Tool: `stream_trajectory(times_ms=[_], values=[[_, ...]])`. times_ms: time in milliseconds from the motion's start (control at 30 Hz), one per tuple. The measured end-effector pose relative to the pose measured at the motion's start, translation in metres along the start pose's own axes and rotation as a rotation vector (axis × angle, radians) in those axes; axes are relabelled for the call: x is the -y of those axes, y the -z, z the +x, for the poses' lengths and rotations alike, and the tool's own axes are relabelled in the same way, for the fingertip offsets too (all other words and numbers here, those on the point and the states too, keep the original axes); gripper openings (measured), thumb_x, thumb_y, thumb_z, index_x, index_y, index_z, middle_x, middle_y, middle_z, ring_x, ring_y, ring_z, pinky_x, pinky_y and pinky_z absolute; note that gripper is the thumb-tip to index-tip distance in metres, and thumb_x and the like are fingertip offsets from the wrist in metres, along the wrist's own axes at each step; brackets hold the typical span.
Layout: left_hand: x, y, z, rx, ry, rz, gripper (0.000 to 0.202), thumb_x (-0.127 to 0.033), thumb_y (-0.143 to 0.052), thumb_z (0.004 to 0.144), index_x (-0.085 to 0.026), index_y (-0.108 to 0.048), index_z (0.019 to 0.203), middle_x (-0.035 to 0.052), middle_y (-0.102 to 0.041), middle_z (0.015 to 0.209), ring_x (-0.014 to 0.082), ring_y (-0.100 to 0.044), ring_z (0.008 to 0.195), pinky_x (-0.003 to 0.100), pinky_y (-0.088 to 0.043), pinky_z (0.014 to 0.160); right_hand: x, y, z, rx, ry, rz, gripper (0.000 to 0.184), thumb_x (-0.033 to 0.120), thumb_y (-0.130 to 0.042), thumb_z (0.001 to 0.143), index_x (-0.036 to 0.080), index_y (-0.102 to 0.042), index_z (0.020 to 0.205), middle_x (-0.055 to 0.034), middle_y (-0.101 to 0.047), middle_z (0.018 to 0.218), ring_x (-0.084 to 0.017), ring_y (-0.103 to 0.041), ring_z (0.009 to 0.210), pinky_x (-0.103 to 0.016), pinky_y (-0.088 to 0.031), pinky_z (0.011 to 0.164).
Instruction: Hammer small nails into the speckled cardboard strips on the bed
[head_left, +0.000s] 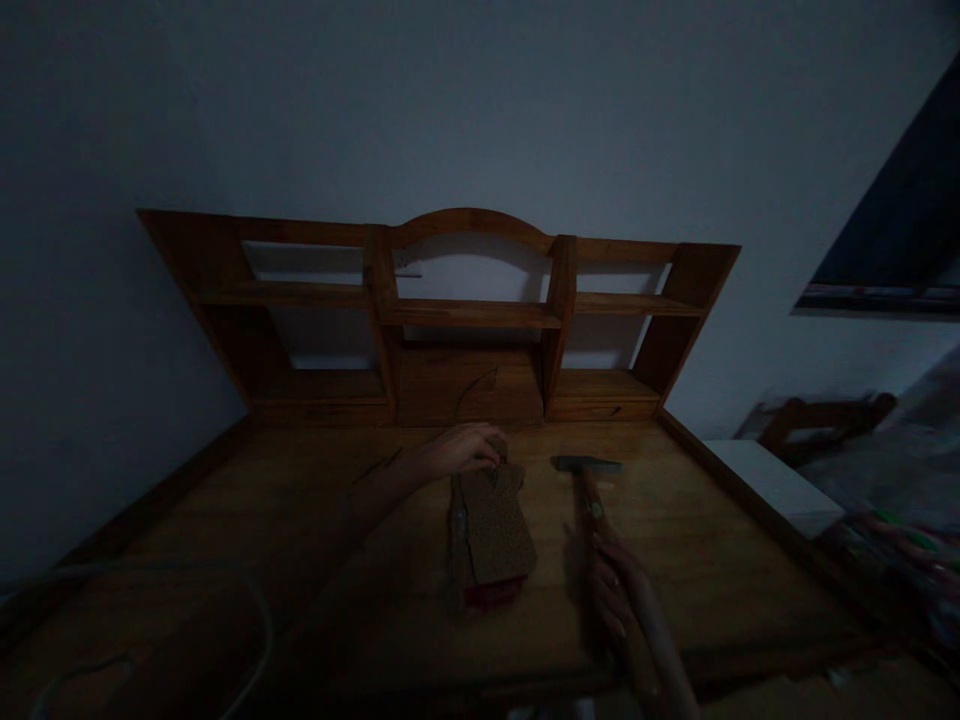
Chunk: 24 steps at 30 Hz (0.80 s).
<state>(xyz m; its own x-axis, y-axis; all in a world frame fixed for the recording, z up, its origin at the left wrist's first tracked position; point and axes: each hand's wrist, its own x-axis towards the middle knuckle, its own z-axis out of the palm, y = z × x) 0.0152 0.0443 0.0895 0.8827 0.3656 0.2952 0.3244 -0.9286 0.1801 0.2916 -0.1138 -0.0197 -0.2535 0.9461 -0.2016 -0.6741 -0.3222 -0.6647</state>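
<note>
A hammer (pixel 592 495) with a dark metal head and a wooden handle is gripped in my right hand (pixel 619 590), its head raised or resting near the right of the desk's middle. My left hand (pixel 472 447) has its fingers curled in at the far end of a brown, speckled, board-like piece (pixel 496 525). Whatever sits between those fingers is too dark and small to name. Beneath the brown piece a red block-like thing (pixel 491 593) shows at the near edge. The hammer head is apart from the brown piece, to its right.
The wooden desk (pixel 697 520) carries a shelf unit (pixel 472 315) along its back, against the wall. A pale cable (pixel 259 600) crosses the lower left. Right of the desk stand a white cabinet (pixel 780 485) and a wooden chair-like frame (pixel 825 425).
</note>
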Motion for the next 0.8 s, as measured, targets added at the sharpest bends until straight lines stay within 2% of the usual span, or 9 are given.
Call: stream_trajectory(times_ms=[133,333,533,667,800], values=[[0.001,0.000,0.001,-0.003,0.032,0.023,0.018,-0.033,-0.056,0.084,-0.027,-0.071,0.092,0.0035,-0.058,0.117,0.0191,-0.052,0.109,0.029,-0.037,0.095,-0.001,0.000,-0.001,-0.068,0.040,-0.008,0.028,0.035,-0.066,0.072,0.021,-0.043,0.063,0.0125,-0.043,0.039,-0.004,-0.029,0.018,-0.016,-0.029,0.017],[-0.003,0.008,0.004,-0.007,0.041,0.035,0.025,-0.022,-0.053,0.086,-0.030,-0.067,0.104,0.0038,-0.056,0.116,0.0178,-0.052,0.109,0.029,-0.038,0.094,-0.001,-0.004,-0.001,-0.093,0.036,-0.016,0.033,0.036,-0.068,0.069,0.021,-0.042,0.056,0.0112,-0.042,0.036,-0.005,-0.031,0.018,-0.016,-0.030,0.016],[-0.008,0.009,0.010,0.014,0.021,0.043,0.019,-0.022,-0.057,0.083,-0.028,-0.070,0.095,0.0031,-0.057,0.115,0.0175,-0.053,0.108,0.027,-0.038,0.092,0.000,-0.004,-0.003,-0.099,0.053,-0.024,0.030,0.037,-0.072,0.066,0.020,-0.048,0.059,0.0108,-0.046,0.039,-0.005,-0.030,0.018,-0.017,-0.029,0.015],[-0.003,0.008,0.011,0.007,0.034,0.051,0.015,-0.024,-0.058,0.083,-0.027,-0.071,0.089,0.0027,-0.056,0.116,0.0177,-0.054,0.106,0.027,-0.039,0.091,-0.001,-0.002,-0.003,-0.114,0.045,-0.023,0.029,0.037,-0.070,0.068,0.021,-0.047,0.060,0.0116,-0.041,0.036,-0.005,-0.029,0.018,-0.016,-0.029,0.016],[0.004,0.004,0.010,-0.003,0.044,0.045,0.014,-0.026,-0.058,0.083,-0.026,-0.072,0.085,0.0027,-0.056,0.115,0.0176,-0.054,0.105,0.027,-0.040,0.089,-0.002,-0.002,-0.002,-0.130,0.038,-0.010,0.029,0.035,-0.070,0.066,0.021,-0.045,0.061,0.0116,-0.043,0.038,-0.005,-0.028,0.018,-0.017,-0.028,0.015]])
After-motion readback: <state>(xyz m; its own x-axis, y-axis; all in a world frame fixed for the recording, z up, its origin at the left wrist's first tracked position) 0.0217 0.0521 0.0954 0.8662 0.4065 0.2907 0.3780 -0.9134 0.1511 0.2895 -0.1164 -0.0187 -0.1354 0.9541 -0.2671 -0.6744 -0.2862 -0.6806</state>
